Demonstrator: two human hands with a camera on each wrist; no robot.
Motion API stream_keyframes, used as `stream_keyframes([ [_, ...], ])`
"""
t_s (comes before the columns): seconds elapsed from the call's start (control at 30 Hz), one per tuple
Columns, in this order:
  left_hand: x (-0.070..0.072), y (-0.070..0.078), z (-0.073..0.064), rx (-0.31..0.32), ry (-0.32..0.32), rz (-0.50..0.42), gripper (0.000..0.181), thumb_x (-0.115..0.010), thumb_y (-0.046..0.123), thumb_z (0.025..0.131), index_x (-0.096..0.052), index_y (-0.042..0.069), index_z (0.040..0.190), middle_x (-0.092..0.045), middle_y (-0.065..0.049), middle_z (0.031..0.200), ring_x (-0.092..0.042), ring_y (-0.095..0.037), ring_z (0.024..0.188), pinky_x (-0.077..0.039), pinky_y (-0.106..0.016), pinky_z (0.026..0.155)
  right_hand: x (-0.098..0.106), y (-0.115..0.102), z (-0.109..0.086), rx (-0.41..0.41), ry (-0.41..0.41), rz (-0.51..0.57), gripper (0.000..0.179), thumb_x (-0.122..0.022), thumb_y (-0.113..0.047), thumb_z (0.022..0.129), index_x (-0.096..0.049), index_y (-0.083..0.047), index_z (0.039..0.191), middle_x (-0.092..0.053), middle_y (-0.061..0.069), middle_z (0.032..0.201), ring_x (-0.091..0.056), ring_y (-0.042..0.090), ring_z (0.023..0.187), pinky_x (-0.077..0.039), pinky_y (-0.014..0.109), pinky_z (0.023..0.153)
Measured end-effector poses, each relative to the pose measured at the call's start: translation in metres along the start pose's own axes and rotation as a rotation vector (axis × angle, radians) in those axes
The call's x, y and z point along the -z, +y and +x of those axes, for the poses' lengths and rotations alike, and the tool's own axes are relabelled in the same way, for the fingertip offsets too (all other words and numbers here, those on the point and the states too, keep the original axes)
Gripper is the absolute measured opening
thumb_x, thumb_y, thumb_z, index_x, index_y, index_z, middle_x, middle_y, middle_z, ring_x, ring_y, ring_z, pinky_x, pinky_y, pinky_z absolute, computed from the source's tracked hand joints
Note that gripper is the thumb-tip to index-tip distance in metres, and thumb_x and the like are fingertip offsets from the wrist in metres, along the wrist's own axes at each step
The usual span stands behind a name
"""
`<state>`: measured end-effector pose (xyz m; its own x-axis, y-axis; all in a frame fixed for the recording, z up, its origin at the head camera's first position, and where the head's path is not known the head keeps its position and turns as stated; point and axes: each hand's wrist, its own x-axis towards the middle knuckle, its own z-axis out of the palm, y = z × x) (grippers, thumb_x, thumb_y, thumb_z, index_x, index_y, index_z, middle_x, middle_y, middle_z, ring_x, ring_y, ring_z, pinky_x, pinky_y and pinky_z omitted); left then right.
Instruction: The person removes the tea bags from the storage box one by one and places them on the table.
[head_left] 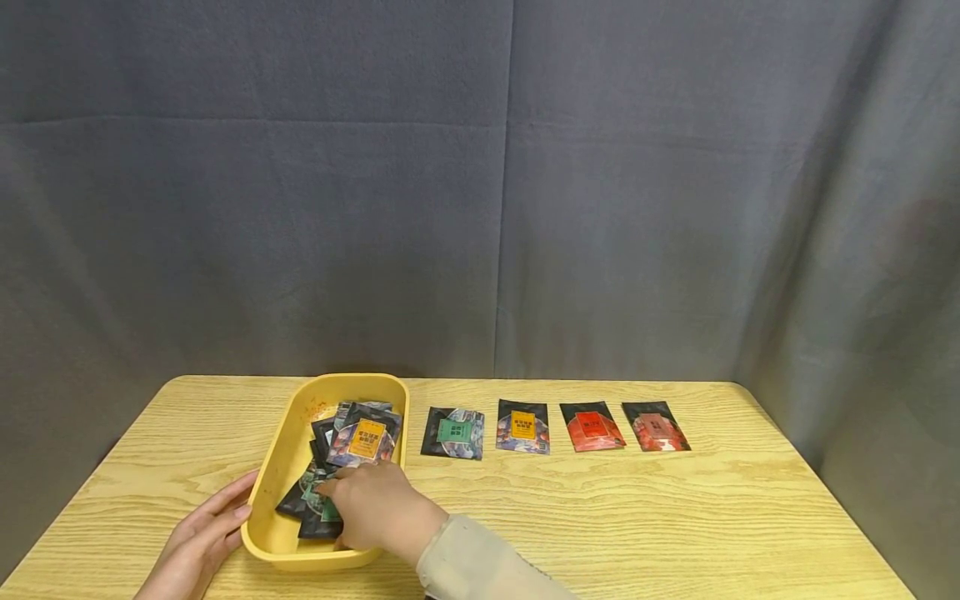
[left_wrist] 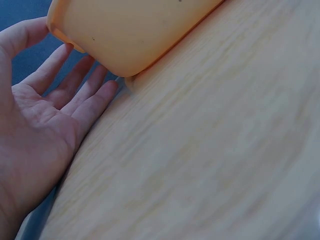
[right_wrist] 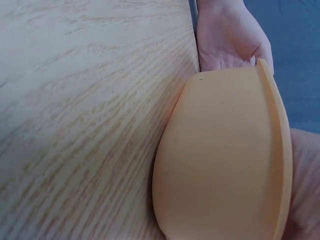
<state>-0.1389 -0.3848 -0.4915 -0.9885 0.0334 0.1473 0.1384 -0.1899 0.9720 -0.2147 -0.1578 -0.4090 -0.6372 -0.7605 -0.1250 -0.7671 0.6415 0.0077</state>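
A yellow plastic bin holds several black sachets, among them one with an orange label on top and green-labelled sachets near the front. My left hand touches the bin's left side, thumb by the rim and fingers loosely extended along the outer wall. Over the bin's right front rim, my right hand reaches in, its fingers down at the green-labelled sachets. Whether they pinch one is hidden; in the right wrist view the bin's wall covers the fingertips.
Right of the bin, a row of sachets lies on the wooden table: green-labelled, orange-labelled, red-labelled and pinkish-red-labelled. Grey curtain hangs behind the table and along its sides.
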Motion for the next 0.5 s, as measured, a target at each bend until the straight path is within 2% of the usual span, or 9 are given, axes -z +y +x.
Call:
stream_keyframes([
  [0.23,-0.0006,0.0023,-0.0006,0.070,0.058,0.021,0.039,-0.043,0.006,0.105,-0.062,0.034,0.125,-0.059,0.021,0.127,-0.057,0.001,0.113,-0.052,-0.021,0.088,0.0012,-0.0008,-0.0005,-0.003,0.003,-0.013,0.060,-0.077,-0.038,0.082,-0.057,-0.039,0.139,-0.054,-0.016,0.138,-0.055,0.011,0.121,-0.048,0.033,0.095],
  [0.4,-0.0016,0.0046,-0.0018,0.050,0.041,0.024,0.040,-0.042,0.005,0.105,-0.061,0.030,0.129,-0.059,0.019,0.128,-0.057,0.001,0.115,-0.052,-0.021,0.088,0.0030,-0.0028,-0.0030,-0.012,0.022,-0.078,0.051,-0.067,-0.044,0.089,-0.057,-0.037,0.138,-0.057,-0.016,0.134,-0.058,0.011,0.117,-0.047,0.034,0.096],
  [0.5,-0.0025,0.0066,-0.0023,0.059,0.045,0.029,0.039,-0.042,0.005,0.106,-0.061,0.031,0.129,-0.059,0.019,0.128,-0.057,0.001,0.115,-0.052,-0.021,0.088,0.0037,-0.0032,-0.0058,0.002,0.087,-0.141,0.041,-0.064,-0.043,0.092,-0.062,-0.033,0.132,-0.063,-0.015,0.123,-0.062,0.010,0.106,-0.051,0.033,0.089],
])
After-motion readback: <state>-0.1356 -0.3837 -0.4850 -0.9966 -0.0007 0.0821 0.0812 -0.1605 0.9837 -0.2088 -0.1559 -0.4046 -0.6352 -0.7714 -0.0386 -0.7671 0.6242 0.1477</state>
